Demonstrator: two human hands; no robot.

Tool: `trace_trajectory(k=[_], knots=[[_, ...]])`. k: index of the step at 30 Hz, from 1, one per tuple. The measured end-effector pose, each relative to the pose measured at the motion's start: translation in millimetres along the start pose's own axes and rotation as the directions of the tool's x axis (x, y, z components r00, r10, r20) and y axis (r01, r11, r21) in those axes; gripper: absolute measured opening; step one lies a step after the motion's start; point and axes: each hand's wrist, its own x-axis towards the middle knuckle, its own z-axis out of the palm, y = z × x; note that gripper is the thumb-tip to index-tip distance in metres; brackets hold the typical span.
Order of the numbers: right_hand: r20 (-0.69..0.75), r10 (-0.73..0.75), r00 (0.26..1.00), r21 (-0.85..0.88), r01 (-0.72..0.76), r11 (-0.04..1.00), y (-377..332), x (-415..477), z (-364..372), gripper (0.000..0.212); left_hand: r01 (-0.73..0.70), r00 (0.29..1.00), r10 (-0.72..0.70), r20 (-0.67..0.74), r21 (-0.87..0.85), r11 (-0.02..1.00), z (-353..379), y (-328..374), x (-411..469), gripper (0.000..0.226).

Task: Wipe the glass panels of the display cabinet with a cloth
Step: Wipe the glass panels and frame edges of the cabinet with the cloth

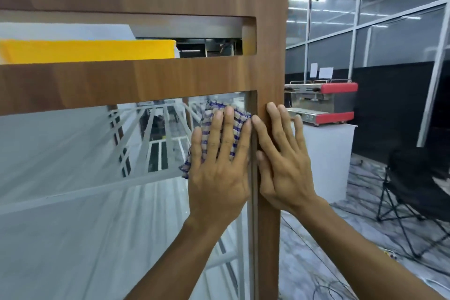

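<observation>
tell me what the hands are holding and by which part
Nothing is gripped. The left hand presses the checked cloth flat against the glass panel, covering its middle; the right hand rests on the wooden frame.

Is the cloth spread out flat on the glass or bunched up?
Bunched up. The cloth shows rumpled folds around the left hand, which presses it with straight fingers against the glass panel.

A red espresso machine [323, 102] sits on a white pedestal [326, 161].
</observation>
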Motion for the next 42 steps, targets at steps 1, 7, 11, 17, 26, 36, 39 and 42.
trace_trajectory(k=[1, 7, 11, 17, 26, 36, 39, 42], knots=[[0.003, -0.022, 1.000, 0.018, 0.022, 1.000, 5.3, -0.1, 0.2, 0.054, 0.012, 0.999, -0.012, -0.036, -0.002, 1.000, 4.3, 2.7, 1.2, 0.053], [-0.068, -0.130, 0.989, 0.209, 0.142, 0.968, 38.1, 3.8, 11.7, 0.056, 0.108, 0.959, -0.170, -0.225, -0.263, 0.959, 15.3, 32.6, 10.6, 0.038], [-0.144, -0.058, 0.988, 0.441, 0.116, 0.890, 48.2, 4.3, 22.1, 0.056, 0.188, 0.939, -0.279, -0.200, -0.381, 0.905, 19.6, 67.5, 20.7, 0.041], [-0.129, -0.064, 0.990, 0.744, 0.139, 0.654, 56.8, -0.9, 31.7, 0.054, 0.188, 0.937, -0.249, -0.246, -0.246, 0.951, 25.6, 81.3, 11.2, 0.043], [0.003, -0.045, 0.999, 0.884, 0.018, 0.467, 67.4, -11.7, 37.9, 0.054, 0.226, 0.972, -0.227, -0.064, -0.022, 0.974, 31.5, 90.4, 7.3, 0.054], [-0.059, -0.004, 0.998, 0.970, 0.058, 0.238, 68.3, 9.7, 68.7, 0.060, 0.377, 0.922, -0.367, -0.125, 0.067, 0.924, 34.0, 102.8, 33.2, 0.062], [-0.080, -0.064, 0.995, 0.972, 0.093, 0.218, 79.7, 16.9, 80.2, 0.060, 0.414, 0.906, -0.382, -0.183, 0.189, 0.891, 40.3, 110.6, 39.5, 0.063], [-0.055, -0.140, 0.989, 0.981, 0.079, 0.177, 93.0, 20.5, 92.5, 0.056, 0.481, 0.870, -0.416, -0.266, 0.266, 0.835, 50.4, 120.8, 43.3, 0.063]])
